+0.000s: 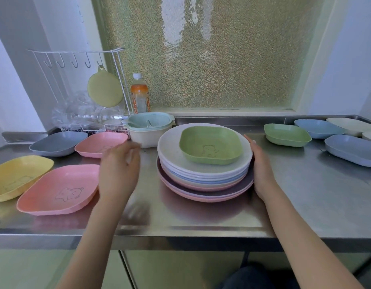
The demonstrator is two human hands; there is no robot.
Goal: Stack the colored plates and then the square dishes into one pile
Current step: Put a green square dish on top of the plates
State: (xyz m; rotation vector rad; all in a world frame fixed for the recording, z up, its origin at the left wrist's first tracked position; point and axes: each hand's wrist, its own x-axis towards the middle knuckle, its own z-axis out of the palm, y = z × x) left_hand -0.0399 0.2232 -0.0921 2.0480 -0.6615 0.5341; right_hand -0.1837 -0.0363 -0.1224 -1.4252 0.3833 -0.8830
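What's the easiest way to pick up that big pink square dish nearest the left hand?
Probably by the raised rim on its right edge. The pink dish lies flat on the counter, and that edge is nearest the left hand, with fingers under the flared lip and thumb on top.

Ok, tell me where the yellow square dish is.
In the head view, the yellow square dish lies at the far left of the steel counter, touching or overlapping the nearer pink square dish beside it.
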